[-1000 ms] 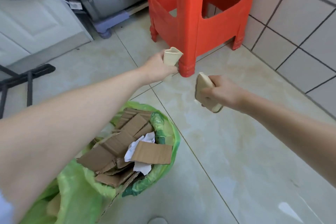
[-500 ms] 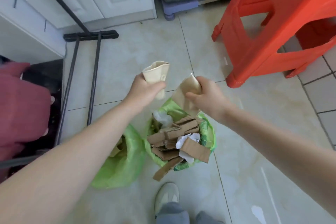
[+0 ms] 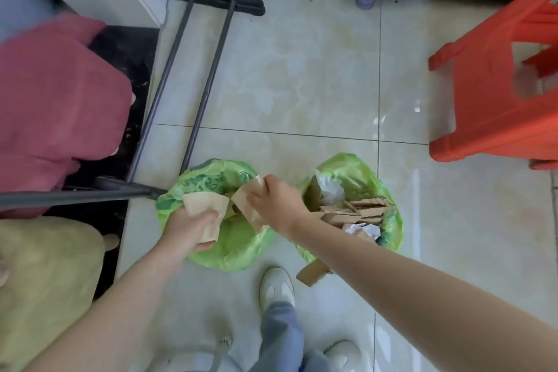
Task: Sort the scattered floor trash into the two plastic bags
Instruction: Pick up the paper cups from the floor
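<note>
The floor ahead lay bare of trash, pale tile running up to the red stool at the right and the black rack at the left; two green bags stood side by side just ahead of the shoes; the right bag was heaped with cardboard strips and crumpled white paper, one strip hanging over its near rim; the left bag showed only a few tan pieces inside.

Half a second before, both hands had hovered over the cardboard bag; a second before, they had been out by the stool leg; now both had swung across to the left bag. The left hand had its grip curled round a tan paper cup over that bag's near-left rim; the right hand pinched a flattened cup over the bag's mouth, its forearm crossing the other bag.

Neither cup had been let go. Judging from this, cups were meant for the left bag, cardboard and paper for the right; the drop seemed the step in hand, and with no trash visible on the floor the sort looked near its end.
</note>
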`<state>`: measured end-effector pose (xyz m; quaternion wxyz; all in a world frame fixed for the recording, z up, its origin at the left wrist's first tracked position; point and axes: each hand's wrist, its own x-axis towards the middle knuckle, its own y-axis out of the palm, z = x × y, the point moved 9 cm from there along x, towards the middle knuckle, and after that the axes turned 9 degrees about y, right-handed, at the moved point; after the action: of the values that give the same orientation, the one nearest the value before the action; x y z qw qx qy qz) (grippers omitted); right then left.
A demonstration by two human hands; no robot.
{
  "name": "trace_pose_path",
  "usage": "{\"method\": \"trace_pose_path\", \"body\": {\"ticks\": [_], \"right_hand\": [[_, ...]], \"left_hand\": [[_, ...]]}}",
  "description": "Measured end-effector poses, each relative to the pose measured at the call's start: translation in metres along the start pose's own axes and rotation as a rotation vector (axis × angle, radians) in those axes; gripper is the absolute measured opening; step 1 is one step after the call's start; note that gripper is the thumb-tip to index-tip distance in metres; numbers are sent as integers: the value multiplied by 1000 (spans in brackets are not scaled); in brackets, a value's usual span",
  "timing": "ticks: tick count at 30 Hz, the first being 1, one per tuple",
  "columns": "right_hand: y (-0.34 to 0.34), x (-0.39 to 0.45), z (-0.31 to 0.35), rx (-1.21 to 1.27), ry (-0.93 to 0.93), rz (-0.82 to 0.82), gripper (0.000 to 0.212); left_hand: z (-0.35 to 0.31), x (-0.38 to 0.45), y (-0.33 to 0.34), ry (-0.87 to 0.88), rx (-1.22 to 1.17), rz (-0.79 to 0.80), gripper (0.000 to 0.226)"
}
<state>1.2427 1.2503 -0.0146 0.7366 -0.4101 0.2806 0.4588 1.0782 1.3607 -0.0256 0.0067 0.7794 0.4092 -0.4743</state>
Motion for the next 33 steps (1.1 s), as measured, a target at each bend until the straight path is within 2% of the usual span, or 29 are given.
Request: {"method": "trace_pose_path", "body": {"ticks": [2, 5, 8, 10, 13, 14, 17, 19, 22, 24, 30, 33], "right_hand": [[21, 13, -3, -59, 34, 21, 22], [40, 31, -9, -46, 90, 46, 37], [58, 47, -10, -174, 70, 114, 51], [63, 51, -11, -234, 51, 134, 51], [63, 53, -16, -198, 81, 118, 48], [61, 51, -18, -192, 91, 115, 48], [50, 41, -24, -181, 113, 117, 48], [33, 32, -25, -153, 121, 101, 45], [-4, 10, -18, -110, 122, 50, 39], [-33, -8, -7, -84, 120, 14, 38], [-140, -77, 46, -11, 9, -129, 32], [-196, -119, 66, 15, -40, -205, 29]], "left_hand": [[21, 11, -5, -53, 6, -18, 31], [34, 31, -7, -68, 7, -40, 29], [38, 44, 3, -85, 83, 37, 29], [41, 47, 11, -92, 144, 99, 27], [47, 50, 15, -103, 211, 147, 47], [48, 49, 16, -110, 230, 158, 46], [41, 35, 18, -107, 271, 190, 24], [30, 24, 22, -63, 334, 233, 19], [1, -1, 36, 20, 380, 297, 30], [-28, -19, 45, 86, 382, 309, 30], [-144, -96, 61, 311, 320, 251, 10], [-200, -145, 72, 372, 253, 227, 11]]}}
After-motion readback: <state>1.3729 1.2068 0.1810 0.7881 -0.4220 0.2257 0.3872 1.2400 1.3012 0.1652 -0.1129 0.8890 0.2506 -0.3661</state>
